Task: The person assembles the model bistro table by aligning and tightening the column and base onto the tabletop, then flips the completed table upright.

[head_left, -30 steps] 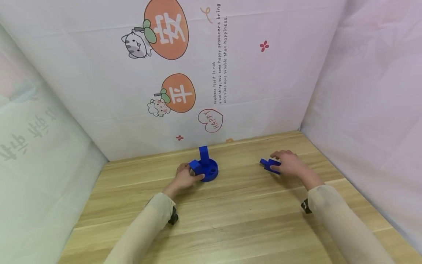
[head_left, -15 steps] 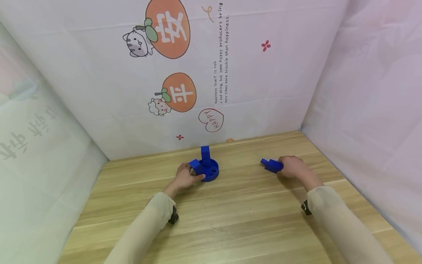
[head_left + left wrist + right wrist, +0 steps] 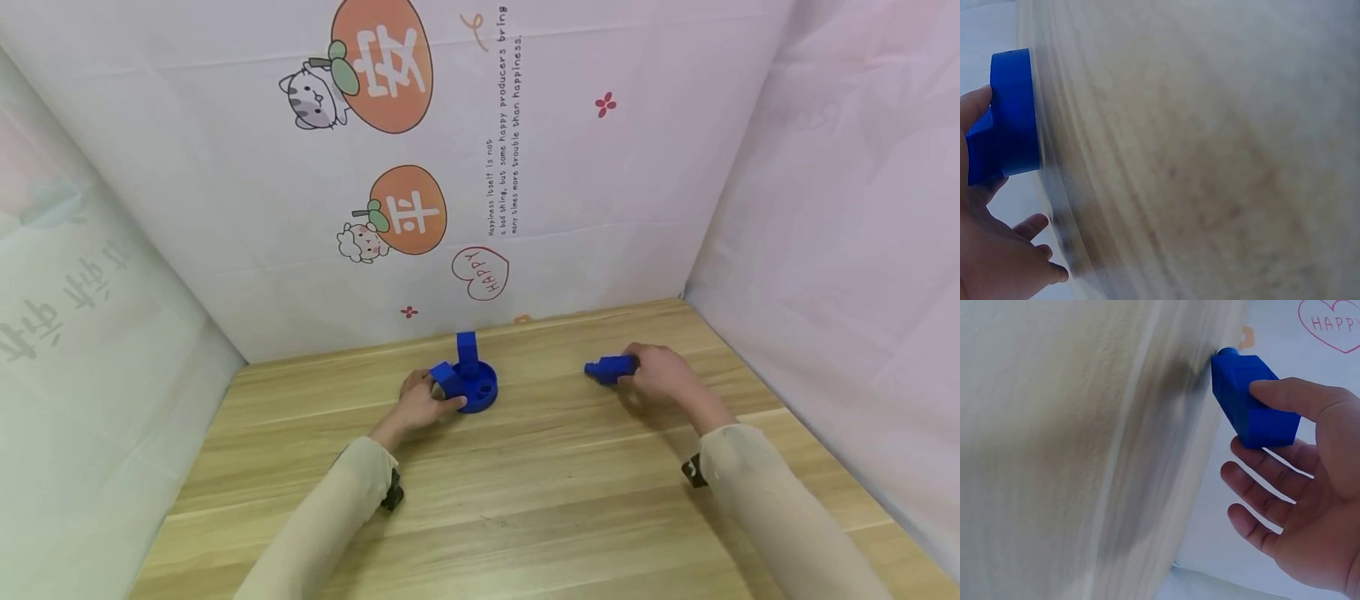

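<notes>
A round blue base (image 3: 477, 398) with two upright blue posts stands on the table, left of centre in the head view. My left hand (image 3: 422, 403) grips its left side, with the thumb along the rim; the left wrist view shows the blue wall (image 3: 1016, 112) of the base beside the thumb. Off to the right, my right hand (image 3: 660, 373) pinches a blue block-shaped piece (image 3: 613, 369) that has a short round peg at its left end. In the right wrist view the thumb presses on this faceted piece (image 3: 1250, 400), while the lower fingers are loosely bent away from it.
The wood-grain table (image 3: 517, 500) ends at a white printed cloth wall (image 3: 555, 200) close behind the blue base. White cloth also hangs at the left and right sides. A black band piece shows at each wrist.
My right hand has changed its hold on the blue piece, which has turned and now points left with its peg. My left hand and the round base have stayed in place.
</notes>
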A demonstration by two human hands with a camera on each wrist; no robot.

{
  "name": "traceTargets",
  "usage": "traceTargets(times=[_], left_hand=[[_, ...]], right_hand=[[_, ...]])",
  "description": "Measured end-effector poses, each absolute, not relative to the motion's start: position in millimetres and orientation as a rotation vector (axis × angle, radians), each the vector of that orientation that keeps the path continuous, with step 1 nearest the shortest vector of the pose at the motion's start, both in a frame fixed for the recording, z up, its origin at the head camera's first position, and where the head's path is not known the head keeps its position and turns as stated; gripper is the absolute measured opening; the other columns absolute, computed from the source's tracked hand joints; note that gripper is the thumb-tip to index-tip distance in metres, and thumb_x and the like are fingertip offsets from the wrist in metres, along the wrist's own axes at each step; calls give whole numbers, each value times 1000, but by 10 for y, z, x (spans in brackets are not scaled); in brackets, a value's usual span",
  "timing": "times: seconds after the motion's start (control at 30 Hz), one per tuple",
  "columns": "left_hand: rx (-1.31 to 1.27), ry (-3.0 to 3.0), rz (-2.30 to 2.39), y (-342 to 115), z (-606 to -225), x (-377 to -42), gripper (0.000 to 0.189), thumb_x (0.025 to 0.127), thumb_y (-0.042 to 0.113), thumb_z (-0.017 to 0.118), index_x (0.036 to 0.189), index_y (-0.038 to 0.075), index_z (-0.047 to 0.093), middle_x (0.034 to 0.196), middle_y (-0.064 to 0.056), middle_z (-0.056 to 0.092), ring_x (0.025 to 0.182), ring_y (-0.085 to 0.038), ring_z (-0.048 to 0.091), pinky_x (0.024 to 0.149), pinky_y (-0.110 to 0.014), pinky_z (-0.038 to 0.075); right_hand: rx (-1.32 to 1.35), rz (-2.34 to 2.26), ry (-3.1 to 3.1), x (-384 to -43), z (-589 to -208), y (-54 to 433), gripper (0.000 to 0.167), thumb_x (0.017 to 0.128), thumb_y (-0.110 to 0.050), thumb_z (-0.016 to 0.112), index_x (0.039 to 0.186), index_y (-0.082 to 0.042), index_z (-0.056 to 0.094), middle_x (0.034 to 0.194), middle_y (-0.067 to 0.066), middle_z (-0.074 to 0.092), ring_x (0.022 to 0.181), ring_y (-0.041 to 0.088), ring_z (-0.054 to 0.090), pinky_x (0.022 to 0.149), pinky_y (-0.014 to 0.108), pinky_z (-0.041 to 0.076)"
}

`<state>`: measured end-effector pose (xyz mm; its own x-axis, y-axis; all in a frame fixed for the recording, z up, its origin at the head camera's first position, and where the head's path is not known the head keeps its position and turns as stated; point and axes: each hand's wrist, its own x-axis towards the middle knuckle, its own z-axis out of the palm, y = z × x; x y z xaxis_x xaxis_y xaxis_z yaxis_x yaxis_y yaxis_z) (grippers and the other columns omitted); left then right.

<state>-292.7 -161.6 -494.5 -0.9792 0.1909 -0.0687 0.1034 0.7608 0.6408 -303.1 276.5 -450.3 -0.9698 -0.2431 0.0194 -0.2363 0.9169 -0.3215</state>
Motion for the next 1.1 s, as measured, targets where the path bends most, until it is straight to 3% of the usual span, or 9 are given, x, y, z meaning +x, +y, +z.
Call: traceTargets(times=[0.23, 0.5, 1.1], left_hand=[[250, 2833, 1000, -1620, -4948, -2933, 86, 88, 51, 70, 155, 10, 35, 157, -23, 34, 150, -41, 20, 123, -59, 14], [279, 2837, 987, -1621, -4940, -2940, 84, 89, 48, 70, 155, 9, 37, 156, -23, 37, 150, -40, 21, 123, -59, 12], [260, 2825, 1027, -1616, -4922, -2897, 83, 89, 46, 72, 154, 9, 37, 155, -24, 37, 149, -42, 22, 122, -60, 17]], right_hand=[[-418, -558, 3109, -3054, -4420, 2679, 43, 88, -30, 73, 116, 1, 65, 96, 16, 71, 83, 27, 65, 74, 46, 52], [-392, -676, 3113, -3062, -4354, 2578, 51, 89, -37, 72, 123, 0, 63, 109, 19, 72, 99, 35, 67, 89, 53, 50], [-474, -865, 3067, -3061, -4308, 2230, 49, 87, -41, 75, 120, -5, 67, 101, 10, 74, 94, 26, 67, 85, 46, 52]])
